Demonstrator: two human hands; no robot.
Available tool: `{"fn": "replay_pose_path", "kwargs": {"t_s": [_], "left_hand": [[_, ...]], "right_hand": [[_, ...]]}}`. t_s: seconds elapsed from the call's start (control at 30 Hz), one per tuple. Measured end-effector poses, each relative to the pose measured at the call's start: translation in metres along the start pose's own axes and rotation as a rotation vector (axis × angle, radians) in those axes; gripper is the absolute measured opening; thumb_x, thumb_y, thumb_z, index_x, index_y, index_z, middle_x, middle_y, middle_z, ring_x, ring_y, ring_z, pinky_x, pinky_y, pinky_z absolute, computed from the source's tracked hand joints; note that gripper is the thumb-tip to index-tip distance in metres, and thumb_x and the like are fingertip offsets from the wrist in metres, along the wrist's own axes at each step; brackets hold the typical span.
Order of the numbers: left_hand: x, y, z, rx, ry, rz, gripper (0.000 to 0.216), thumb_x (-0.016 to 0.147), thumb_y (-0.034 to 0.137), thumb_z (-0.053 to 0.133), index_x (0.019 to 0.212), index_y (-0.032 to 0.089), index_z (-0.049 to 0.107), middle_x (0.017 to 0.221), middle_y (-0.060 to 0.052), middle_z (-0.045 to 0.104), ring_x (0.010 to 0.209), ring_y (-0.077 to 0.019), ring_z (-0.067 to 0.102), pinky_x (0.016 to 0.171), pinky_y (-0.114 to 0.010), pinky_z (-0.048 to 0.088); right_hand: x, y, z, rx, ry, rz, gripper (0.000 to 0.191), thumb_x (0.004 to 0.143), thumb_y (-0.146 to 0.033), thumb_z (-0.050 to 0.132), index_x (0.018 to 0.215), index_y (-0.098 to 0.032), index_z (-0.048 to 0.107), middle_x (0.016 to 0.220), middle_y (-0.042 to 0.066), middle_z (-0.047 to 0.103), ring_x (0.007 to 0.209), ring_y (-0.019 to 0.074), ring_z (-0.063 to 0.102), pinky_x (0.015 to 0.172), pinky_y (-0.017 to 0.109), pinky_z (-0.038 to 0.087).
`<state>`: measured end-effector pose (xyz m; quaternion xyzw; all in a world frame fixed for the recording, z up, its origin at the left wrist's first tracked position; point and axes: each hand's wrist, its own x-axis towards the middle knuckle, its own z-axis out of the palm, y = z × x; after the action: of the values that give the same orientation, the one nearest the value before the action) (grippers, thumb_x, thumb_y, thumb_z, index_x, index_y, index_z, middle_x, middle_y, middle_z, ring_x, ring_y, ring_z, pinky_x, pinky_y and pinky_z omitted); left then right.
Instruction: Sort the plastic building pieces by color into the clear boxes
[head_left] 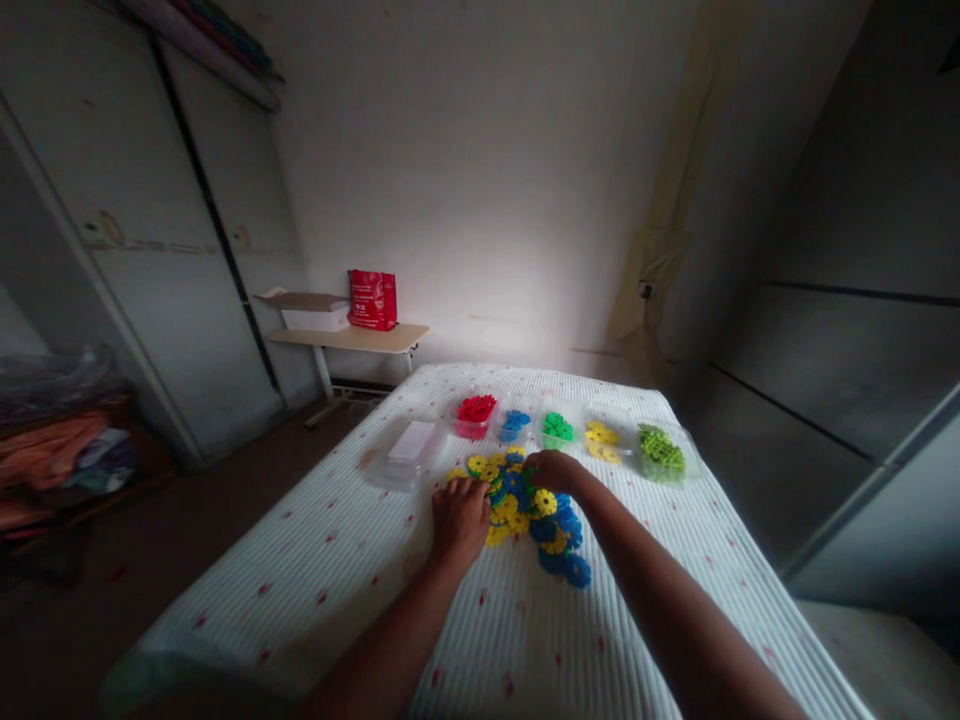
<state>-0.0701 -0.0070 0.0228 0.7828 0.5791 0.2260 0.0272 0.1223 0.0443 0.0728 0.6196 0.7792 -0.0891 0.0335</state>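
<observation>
A loose pile of flower-shaped plastic discs (512, 507), yellow, blue and some green, lies on the bed between my hands. My left hand (459, 515) rests at the pile's left edge, palm down, its spread fingers touching yellow and green discs. Over the far right of the pile, my right hand (553, 468) reaches down with bent fingers closed together. Green shows close to those fingertips, but what they grip is hidden. Several blue discs (576, 570) spread out at the pile's near right side.
Beyond the pile stand clear tubs of red (477, 410), blue (514, 426), green (557, 428), yellow (602, 440) and light-green pieces (660, 450). A clear container with a white label (412, 442) lies left. Behind, a small table (360, 338) holds a box and a red bag (373, 299).
</observation>
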Motion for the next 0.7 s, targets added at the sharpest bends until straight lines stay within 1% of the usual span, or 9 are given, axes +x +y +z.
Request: {"fn": "replay_pose_path", "kwargs": {"t_s": [0.1,0.2,0.37,0.53,0.7], "left_hand": [[0.0001,0.0001,0.0,0.007,0.0,0.002,0.024,0.085,0.02,0.047,0.104,0.024,0.061,0.106,-0.005,0.062,0.106,-0.0221,0.048,0.086,-0.036,0.033],[-0.0001,0.0012,-0.0007,0.018,-0.012,-0.01,0.024,0.085,0.021,0.047,0.104,0.024,0.061,0.108,-0.005,0.061,0.107,-0.0219,0.048,0.087,-0.036,0.033],[-0.0003,0.0022,-0.0015,0.007,-0.012,-0.009,0.025,0.085,0.02,0.046,0.105,0.024,0.061,0.108,-0.005,0.062,0.107,-0.0219,0.048,0.087,-0.036,0.034],[-0.0002,0.0026,-0.0028,0.017,-0.02,-0.02,0.025,0.085,0.019,0.047,0.105,0.024,0.061,0.109,-0.005,0.062,0.108,-0.022,0.048,0.088,-0.036,0.033],[-0.0005,0.003,-0.0035,0.012,-0.02,-0.02,0.025,0.085,0.019,0.048,0.105,0.024,0.062,0.108,-0.005,0.062,0.107,-0.022,0.048,0.089,-0.036,0.033]], "right_hand": [[-0.0031,-0.0011,-0.0017,-0.023,-0.006,0.02,0.045,0.074,-0.021,0.057,0.119,-0.022,0.061,0.115,0.01,0.066,0.103,0.0251,0.063,0.078,0.028,0.049],[-0.0033,-0.0023,-0.0034,-0.041,-0.012,0.02,0.049,0.074,-0.021,0.057,0.123,-0.022,0.057,0.118,0.01,0.064,0.105,0.025,0.061,0.08,0.029,0.048],[0.0005,-0.0039,-0.0033,-0.067,-0.05,-0.008,0.041,0.075,-0.021,0.055,0.115,-0.025,0.063,0.113,0.008,0.067,0.102,0.0246,0.063,0.08,0.03,0.049],[-0.0011,-0.005,-0.004,-0.079,-0.07,-0.035,0.041,0.076,-0.02,0.054,0.116,-0.022,0.063,0.116,0.012,0.065,0.104,0.0284,0.062,0.081,0.035,0.048],[-0.0047,-0.0066,-0.0072,-0.07,-0.091,-0.045,0.04,0.075,-0.02,0.056,0.114,-0.02,0.064,0.114,0.013,0.066,0.1,0.0288,0.063,0.078,0.035,0.049]]}}
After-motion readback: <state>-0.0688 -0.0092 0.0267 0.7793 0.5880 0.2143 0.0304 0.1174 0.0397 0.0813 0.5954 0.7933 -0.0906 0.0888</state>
